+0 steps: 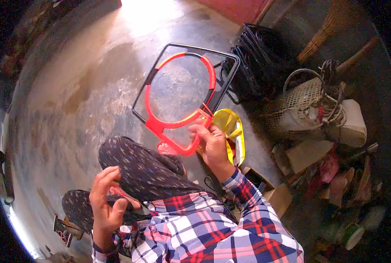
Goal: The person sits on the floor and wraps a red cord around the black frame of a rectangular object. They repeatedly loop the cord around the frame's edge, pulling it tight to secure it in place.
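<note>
My right hand (214,147) is closed around the lower right corner of a black wire frame with a ring in its middle (212,74). Red cord or strip wraps much of the ring and the frame's near end, leaving bare black stretches between. Thin red strands cross the frame just above my fingers. Over my lap, my left hand (104,199) is raised with thumb and fingers apart, holding nothing. Behind my right wrist is a yellow-rimmed bag or container (230,120); its contents are mostly hidden.
Several black wire frames (259,61) are stacked at the far right. Nearer stand a pale perforated basket (296,103) with coiled cable, a cardboard piece (309,155) and mixed scraps. A straw broom (322,37) leans behind. Concrete floor (81,101) stretches left; a small stand (64,230) is at lower left.
</note>
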The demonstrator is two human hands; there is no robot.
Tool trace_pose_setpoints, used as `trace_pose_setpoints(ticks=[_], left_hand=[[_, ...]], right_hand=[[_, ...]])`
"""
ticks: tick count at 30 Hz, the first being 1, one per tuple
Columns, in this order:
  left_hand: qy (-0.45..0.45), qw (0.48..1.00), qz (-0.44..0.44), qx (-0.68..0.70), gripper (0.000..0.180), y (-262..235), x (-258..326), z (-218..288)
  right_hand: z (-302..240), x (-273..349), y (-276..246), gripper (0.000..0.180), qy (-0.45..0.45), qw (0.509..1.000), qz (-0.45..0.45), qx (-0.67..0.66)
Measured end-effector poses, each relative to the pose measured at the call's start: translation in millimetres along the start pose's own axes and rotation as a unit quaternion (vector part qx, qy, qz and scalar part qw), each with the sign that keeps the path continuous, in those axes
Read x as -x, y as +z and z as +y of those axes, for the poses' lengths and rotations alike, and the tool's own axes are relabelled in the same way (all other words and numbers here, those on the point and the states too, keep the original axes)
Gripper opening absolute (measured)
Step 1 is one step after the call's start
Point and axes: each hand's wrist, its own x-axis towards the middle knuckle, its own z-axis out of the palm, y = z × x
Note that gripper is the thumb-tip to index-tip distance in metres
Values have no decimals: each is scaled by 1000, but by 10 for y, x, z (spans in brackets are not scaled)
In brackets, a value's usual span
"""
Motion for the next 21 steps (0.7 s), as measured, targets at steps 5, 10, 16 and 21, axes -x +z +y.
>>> trace_pose_setpoints(ticks=[5,10,16,21], left_hand=[[163,977,7,-134,66,301,-414,147],[172,973,16,-155,68,494,-621,187],[136,981,-60,-128,60,413,-579,177],[61,994,-87,-11,47,524,-554,128]], right_hand=[[-318,377,390,23,36,998,-38,-33],[-244,635,585,14,27,992,-118,48],[-255,900,638,20,38,977,-201,55],[-156,1051,673,27,86,952,-283,74]])
